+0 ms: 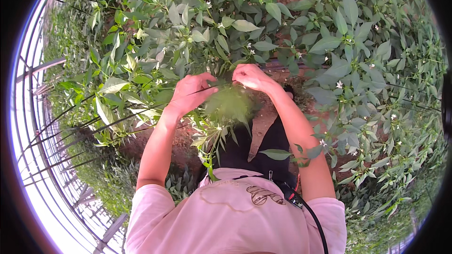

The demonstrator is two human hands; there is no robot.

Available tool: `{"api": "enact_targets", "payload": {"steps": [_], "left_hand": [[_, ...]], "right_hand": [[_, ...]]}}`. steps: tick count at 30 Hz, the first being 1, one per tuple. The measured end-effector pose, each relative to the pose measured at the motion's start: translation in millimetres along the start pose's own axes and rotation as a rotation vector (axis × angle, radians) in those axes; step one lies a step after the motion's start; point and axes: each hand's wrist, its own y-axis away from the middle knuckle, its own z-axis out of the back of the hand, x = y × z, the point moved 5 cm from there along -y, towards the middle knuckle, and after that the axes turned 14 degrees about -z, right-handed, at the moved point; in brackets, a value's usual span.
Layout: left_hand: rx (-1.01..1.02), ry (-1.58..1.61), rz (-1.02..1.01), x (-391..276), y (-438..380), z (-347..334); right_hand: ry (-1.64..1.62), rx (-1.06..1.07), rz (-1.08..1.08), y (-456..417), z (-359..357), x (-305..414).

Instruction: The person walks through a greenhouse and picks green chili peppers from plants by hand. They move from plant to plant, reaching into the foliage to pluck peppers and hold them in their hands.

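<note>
My left hand (192,91) is raised among pepper plants, its thumb and forefinger curved and a little apart. A thin dark cord (148,110) runs in from the left and crosses this hand; whether the fingers grip it is unclear. Across a narrow gap, my right hand (251,77) has its fingertips drawn together beside the pepper foliage (226,58). Anything pinched there is too small or hidden to make out. Just below both hands, a blurred leafy shoot top (231,104) rises close to the camera.
Flowering pepper plants (339,67) with small white blossoms crowd both sides. Several dark cords (81,125) stretch through the leaves at left. Greenhouse frame bars (39,70) curve along the left rim. Bare soil (263,127) shows between my legs. A black cable (316,218) hangs over my shirt.
</note>
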Motion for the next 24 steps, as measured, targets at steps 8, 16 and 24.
{"api": "enact_targets", "payload": {"steps": [8,16,24], "left_hand": [[-0.907,0.258,-0.069,52,-22,73],[-0.716,0.238,0.048,58,-23,60],[-1.011,0.428,0.381,68,37,46]], "right_hand": [[0.157,-0.009,-0.080,16,-3,6],[0.353,-0.206,0.058,34,10,60],[0.123,-0.295,0.383,45,0,159]]}}
